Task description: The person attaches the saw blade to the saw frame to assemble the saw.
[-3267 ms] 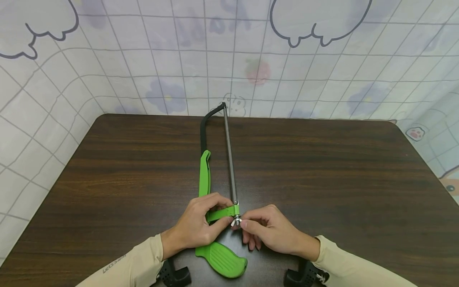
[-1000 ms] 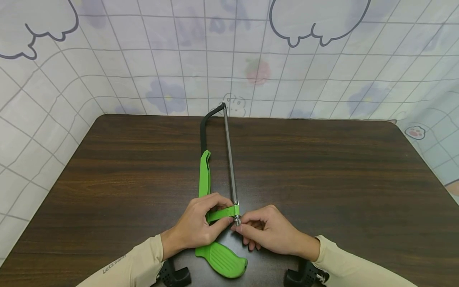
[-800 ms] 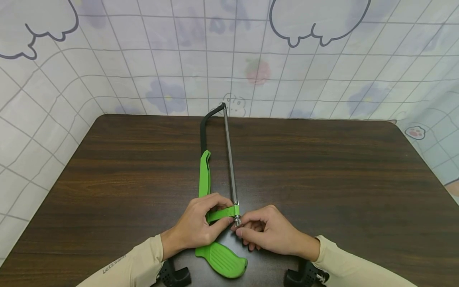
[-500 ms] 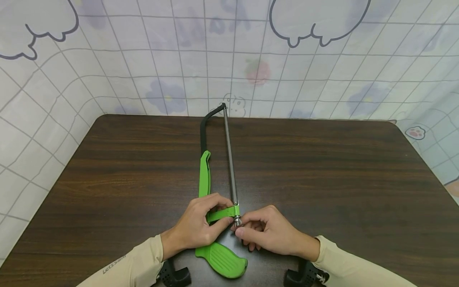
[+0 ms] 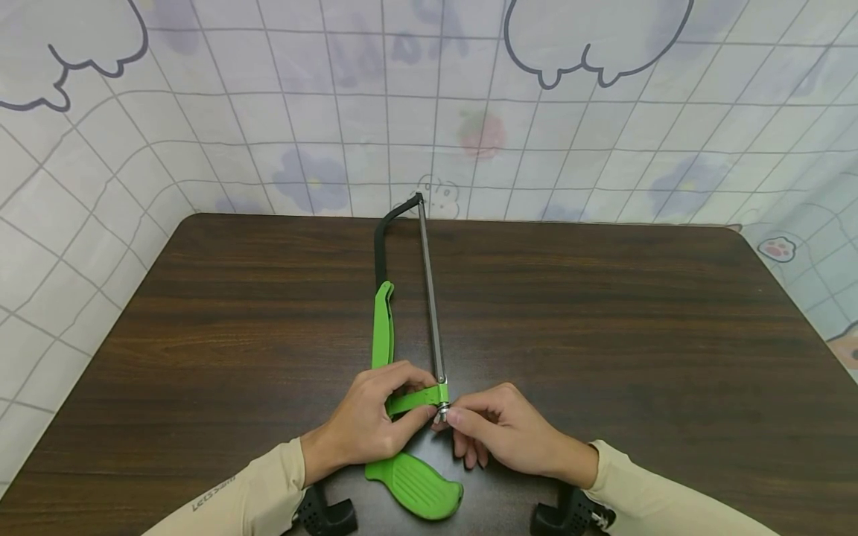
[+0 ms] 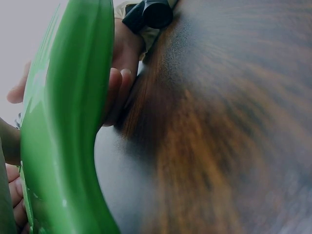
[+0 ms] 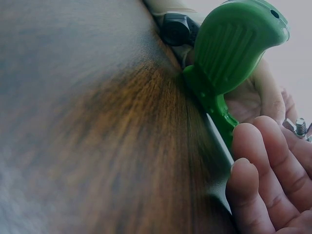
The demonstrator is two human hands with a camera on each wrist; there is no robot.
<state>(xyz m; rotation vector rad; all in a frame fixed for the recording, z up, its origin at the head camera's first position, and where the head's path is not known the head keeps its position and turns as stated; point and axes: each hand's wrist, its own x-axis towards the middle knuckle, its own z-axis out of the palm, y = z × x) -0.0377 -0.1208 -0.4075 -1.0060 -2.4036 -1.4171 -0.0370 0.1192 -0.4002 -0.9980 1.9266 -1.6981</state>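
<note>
A hacksaw with a green and black frame (image 5: 382, 324) lies on the table, its thin grey blade (image 5: 430, 298) running away from me. My left hand (image 5: 372, 413) holds the green near arm (image 5: 414, 400) of the frame between thumb and fingers. At the blade's near end sits a silver wing nut (image 5: 442, 413), which my right hand (image 5: 506, 428) pinches between thumb and forefinger. The ribbed green handle (image 5: 418, 487) points towards me below both hands. In the right wrist view, the wing nut (image 7: 301, 127) and its threaded end show beyond my curled fingers (image 7: 248, 146).
The dark wooden table (image 5: 603, 320) extends around the saw on both sides. Behind it hangs a white gridded backdrop (image 5: 550, 164) with printed pictures. Black wrist devices (image 5: 328, 514) are worn under both of my forearms.
My right thumb has moved up from below the wing nut onto it, and the nut's wings stand at a different angle. My left hand and the hacksaw stay in place.
</note>
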